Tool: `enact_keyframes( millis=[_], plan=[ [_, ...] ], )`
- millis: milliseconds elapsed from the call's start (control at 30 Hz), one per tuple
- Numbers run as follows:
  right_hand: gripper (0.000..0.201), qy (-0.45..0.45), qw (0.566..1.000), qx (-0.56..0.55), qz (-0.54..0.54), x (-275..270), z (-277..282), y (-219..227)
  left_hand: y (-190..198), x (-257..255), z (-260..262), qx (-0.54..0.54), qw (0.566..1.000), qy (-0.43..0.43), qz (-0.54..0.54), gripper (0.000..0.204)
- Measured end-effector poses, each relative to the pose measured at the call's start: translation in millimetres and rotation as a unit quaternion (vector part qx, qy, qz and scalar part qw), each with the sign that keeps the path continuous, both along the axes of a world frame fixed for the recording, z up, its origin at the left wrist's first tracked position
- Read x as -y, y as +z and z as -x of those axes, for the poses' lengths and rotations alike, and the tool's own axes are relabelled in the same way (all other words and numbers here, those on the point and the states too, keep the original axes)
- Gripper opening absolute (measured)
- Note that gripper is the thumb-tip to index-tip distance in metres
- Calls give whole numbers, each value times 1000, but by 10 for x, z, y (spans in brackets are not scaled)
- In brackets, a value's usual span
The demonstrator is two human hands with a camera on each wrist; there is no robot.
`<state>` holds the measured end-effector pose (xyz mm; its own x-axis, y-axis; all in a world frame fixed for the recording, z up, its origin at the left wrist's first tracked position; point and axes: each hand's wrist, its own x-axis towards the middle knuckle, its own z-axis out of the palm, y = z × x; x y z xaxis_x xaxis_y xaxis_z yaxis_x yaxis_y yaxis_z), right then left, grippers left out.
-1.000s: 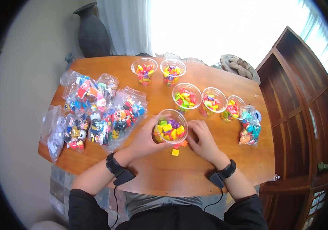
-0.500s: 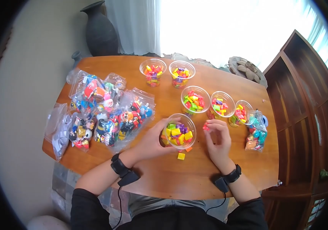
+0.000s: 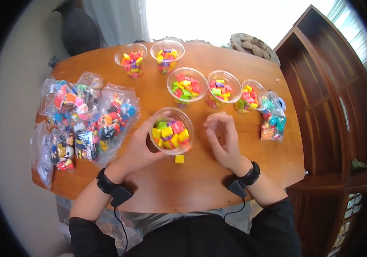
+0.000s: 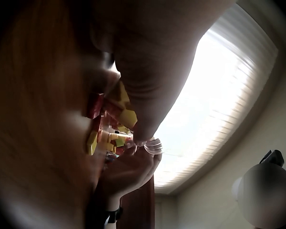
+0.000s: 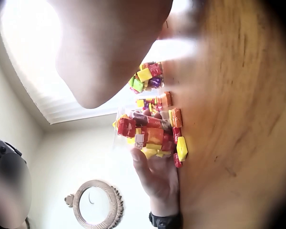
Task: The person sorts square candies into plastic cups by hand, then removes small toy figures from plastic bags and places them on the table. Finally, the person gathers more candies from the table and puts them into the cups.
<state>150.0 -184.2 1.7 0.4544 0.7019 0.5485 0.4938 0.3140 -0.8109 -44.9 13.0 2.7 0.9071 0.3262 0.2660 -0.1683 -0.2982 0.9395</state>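
Observation:
My left hand [image 3: 142, 145] grips the side of a clear plastic cup [image 3: 171, 109] filled with wrapped candies in yellow, green, purple and pinkish red. Right of that cup, my right hand [image 3: 224, 139] hovers over the table, fingers loosely bent and thumb apart, nothing showing between them. A yellow candy [image 3: 179, 159] lies on the wood just in front of the cup. From the right wrist, an orange candy [image 5: 176, 117], another yellow one and red ones appear on the table beside the gripped cup, which bears a small white label [image 5: 139, 141].
Several more candy-filled cups stand behind, among them one at the back left [image 3: 130, 46] and one in the middle [image 3: 186, 69]. Bagged toy figures [image 3: 106, 124] cover the table's left side. Another toy bag [image 3: 273, 122] lies at right, near a wooden shelf [image 3: 320, 107].
My right hand pinched a red candy half a second ago; now it holds none, and a pinkish-red candy shows on top in the cup. The left hand keeps its hold. The head view has shifted.

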Motion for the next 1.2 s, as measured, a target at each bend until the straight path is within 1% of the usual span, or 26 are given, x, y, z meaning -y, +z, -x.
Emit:
enact_keyframes(
  millis=[33, 67, 100, 133, 167, 200, 233, 267, 333, 367, 433, 500, 567, 600, 633, 700, 733, 767, 867, 900, 967, 1000, 1033, 1100, 1167, 1200],
  plan=[
    [25, -3, 1000, -7, 6, 48, 5, 14, 21, 10, 30, -34, 999, 16, 18, 91],
    [22, 35, 989, -58, 134, 72, -5, 86, 70, 47, 32, -37, 997, 29, 53, 90],
    [20, 74, 958, -108, 256, 71, -5, 138, 72, 57, 22, -42, 997, 30, 50, 90],
    [23, 92, 947, -97, 293, 52, 5, 147, 60, 60, 19, -27, 997, 42, 64, 90],
    [23, 97, 947, -98, 290, 29, -5, 150, 40, 42, 26, -11, 995, 55, 77, 89],
    [26, 124, 961, 61, 239, 5, -29, 155, 13, -37, 31, -7, 997, 59, -39, 89],
    [30, 146, 948, 218, 181, -16, -48, 165, -6, -67, 28, -8, 997, 64, -41, 89],
    [39, 154, 946, 199, 203, 3, -12, 197, -26, -71, 29, -4, 997, 72, -19, 89],
    [38, 155, 942, 219, 202, 24, 24, 244, -16, -50, 26, -1, 995, 88, 38, 88],
    [38, 149, 938, 241, 202, 27, 29, 241, -9, -43, 21, -5, 995, 94, 37, 88],
    [37, 158, 936, 235, 209, 15, 1, 187, 24, -40, 28, -20, 994, 84, 67, 89],
    [37, 163, 935, 232, 212, 27, -28, 170, -11, -64, 25, -34, 994, 84, 61, 91],
    [35, 153, 946, 174, 228, 32, -28, 138, -36, -107, 31, 3, 994, 72, -79, 93],
    [34, 143, 951, 192, 194, 22, -19, 152, -29, -126, 36, -5, 992, 65, -112, 100],
    [34, 152, 952, 187, 187, 26, -2, 168, -16, -113, 49, -13, 990, 73, -118, 100],
    [32, 111, 952, 148, 246, 56, 33, 191, -20, -65, 50, -24, 995, 91, -32, 99],
    [30, 99, 956, 138, 238, 54, 56, 191, -1, -75, 44, -24, 994, 92, -61, 106],
    [30, 106, 956, 133, 238, 49, 73, 169, -12, -70, 47, -31, 993, 97, -61, 106],
    [29, 55, 971, 152, 176, -3, 66, 97, -61, -53, 53, 10, 990, 120, -71, 116],
    [29, 58, 971, 152, 175, -10, 62, 68, -76, -42, 51, 9, 990, 123, -72, 116],
    [30, 49, 975, 121, 181, -12, 44, 44, -82, -28, 38, 9, 992, 124, 38, 111],
    [30, 48, 975, 122, 179, -17, 33, 41, -77, -42, 33, 9, 991, 132, -8, 100],
    [30, 54, 975, 112, 186, -17, 21, 38, -66, -66, 36, 10, 991, 130, -10, 100],
    [31, 56, 974, 100, 195, 4, 5, 47, -41, -98, 35, 6, 989, 100, -110, 94],
    [30, 36, 975, 87, 202, 53, 6, 66, -8, -48, 26, 18, 991, 106, -85, 90],
    [30, 32, 975, 87, 204, 47, 8, 39, 30, -42, 37, 19, 995, 91, -34, 90]
  ],
)
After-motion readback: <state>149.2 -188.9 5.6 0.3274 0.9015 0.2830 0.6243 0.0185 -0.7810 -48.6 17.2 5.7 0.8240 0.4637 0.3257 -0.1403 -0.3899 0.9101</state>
